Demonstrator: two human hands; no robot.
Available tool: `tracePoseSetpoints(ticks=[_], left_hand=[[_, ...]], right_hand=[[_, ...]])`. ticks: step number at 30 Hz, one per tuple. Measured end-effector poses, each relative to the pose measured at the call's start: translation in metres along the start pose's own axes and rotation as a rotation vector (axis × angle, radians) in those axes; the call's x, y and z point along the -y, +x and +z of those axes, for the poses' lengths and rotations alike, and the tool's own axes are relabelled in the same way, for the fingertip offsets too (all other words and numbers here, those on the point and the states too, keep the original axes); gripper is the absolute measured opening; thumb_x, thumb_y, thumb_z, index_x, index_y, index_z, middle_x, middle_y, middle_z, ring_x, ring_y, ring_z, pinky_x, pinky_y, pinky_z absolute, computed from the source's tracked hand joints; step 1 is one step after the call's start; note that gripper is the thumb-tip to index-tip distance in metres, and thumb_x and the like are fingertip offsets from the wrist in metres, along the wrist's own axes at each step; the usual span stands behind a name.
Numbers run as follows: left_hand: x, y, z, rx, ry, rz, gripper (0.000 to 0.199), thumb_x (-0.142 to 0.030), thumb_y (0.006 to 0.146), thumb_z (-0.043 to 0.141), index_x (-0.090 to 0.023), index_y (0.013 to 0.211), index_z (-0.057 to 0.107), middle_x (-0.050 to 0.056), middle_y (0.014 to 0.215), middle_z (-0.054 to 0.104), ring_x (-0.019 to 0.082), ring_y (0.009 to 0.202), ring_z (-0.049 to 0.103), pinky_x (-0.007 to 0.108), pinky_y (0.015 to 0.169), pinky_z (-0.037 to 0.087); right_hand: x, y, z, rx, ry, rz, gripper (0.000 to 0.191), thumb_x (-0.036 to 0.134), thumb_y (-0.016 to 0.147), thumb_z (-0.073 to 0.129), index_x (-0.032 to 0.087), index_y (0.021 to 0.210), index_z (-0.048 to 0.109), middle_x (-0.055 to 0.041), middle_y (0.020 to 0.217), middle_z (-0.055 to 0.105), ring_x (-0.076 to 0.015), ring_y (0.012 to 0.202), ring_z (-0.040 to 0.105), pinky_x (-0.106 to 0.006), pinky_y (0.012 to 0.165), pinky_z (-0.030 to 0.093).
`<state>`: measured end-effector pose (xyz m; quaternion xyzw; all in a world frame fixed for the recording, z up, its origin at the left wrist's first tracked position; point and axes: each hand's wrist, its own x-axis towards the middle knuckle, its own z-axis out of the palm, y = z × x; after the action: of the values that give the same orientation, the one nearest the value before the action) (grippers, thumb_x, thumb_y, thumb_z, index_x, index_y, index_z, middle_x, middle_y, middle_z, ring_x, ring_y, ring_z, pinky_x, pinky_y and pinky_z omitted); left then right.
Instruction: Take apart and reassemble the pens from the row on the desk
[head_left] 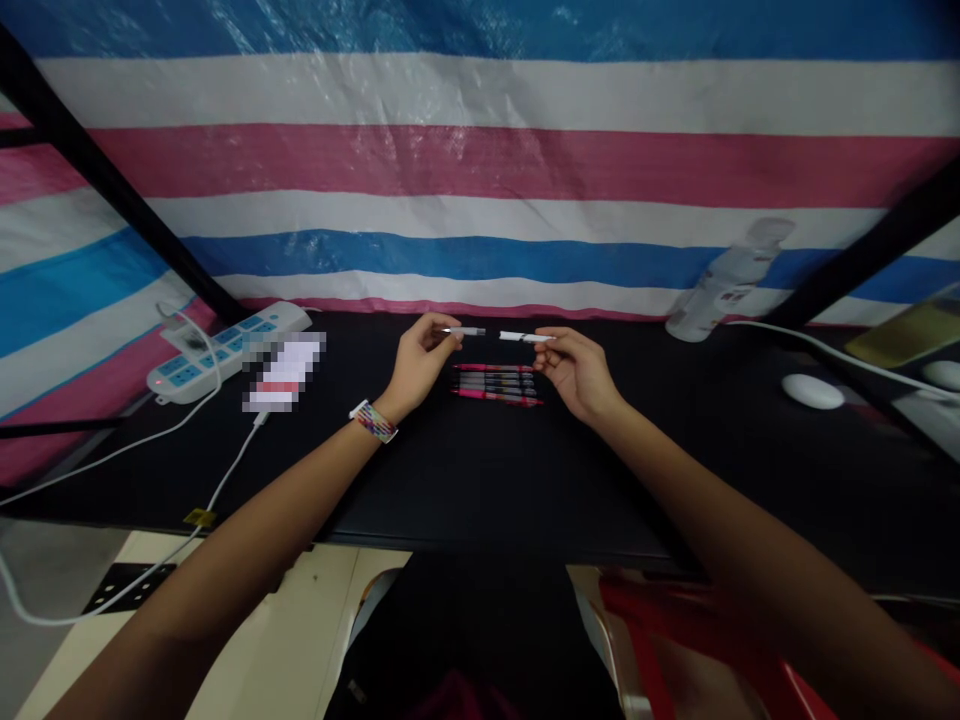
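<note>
Between its thumb and fingers, my left hand point(422, 362) pinches a slim pen part point(471, 331) with a pale body and a darker grey end pointing right. Opposite it, my right hand point(579, 370) grips a white pen barrel point(516, 337) with dark markings. A small gap separates the two pieces, which are roughly in line above the desk. Just below them lies a row of several pens point(491, 383), pink ones at the top and bottom and greyish ones in the middle. A colourful woven band point(373, 421) circles my left wrist.
A white power strip point(196, 372) and a plugged-in phone point(289, 372) lie left on the black desk point(495, 480), cables trailing off the front. To the right stand a clear bottle point(724, 285) and a white mouse-like object point(813, 391). Striped sheeting point(480, 160) hangs behind.
</note>
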<state>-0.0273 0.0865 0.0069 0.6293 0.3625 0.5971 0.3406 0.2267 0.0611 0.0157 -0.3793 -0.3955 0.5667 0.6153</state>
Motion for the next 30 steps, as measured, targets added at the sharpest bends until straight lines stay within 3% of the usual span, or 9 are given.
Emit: tracePoseSetpoints(ticks=[12, 30], left_hand=[[-0.001, 0.001, -0.001, -0.041, 0.01, -0.008, 0.013, -0.03, 0.093, 0.081, -0.021, 0.103, 0.079, 0.006, 0.097, 0.079, 0.017, 0.085, 0.076, 0.035, 0.086, 0.065], [-0.002, 0.001, 0.0, -0.063, -0.013, -0.019, 0.01, -0.029, 0.092, 0.079, -0.021, 0.098, 0.078, 0.005, 0.087, 0.077, 0.017, 0.082, 0.075, 0.031, 0.073, 0.06]], right_hand=[[0.01, 0.006, -0.006, -0.053, -0.043, -0.07, 0.013, 0.021, 0.076, 0.072, 0.024, 0.087, 0.078, -0.0037, 0.078, 0.067, -0.0177, 0.072, 0.06, -0.037, 0.073, 0.056], [0.008, 0.012, -0.016, -0.166, -0.104, -0.181, 0.006, 0.021, 0.078, 0.07, 0.023, 0.083, 0.073, -0.0014, 0.071, 0.063, -0.0147, 0.061, 0.057, -0.033, 0.062, 0.051]])
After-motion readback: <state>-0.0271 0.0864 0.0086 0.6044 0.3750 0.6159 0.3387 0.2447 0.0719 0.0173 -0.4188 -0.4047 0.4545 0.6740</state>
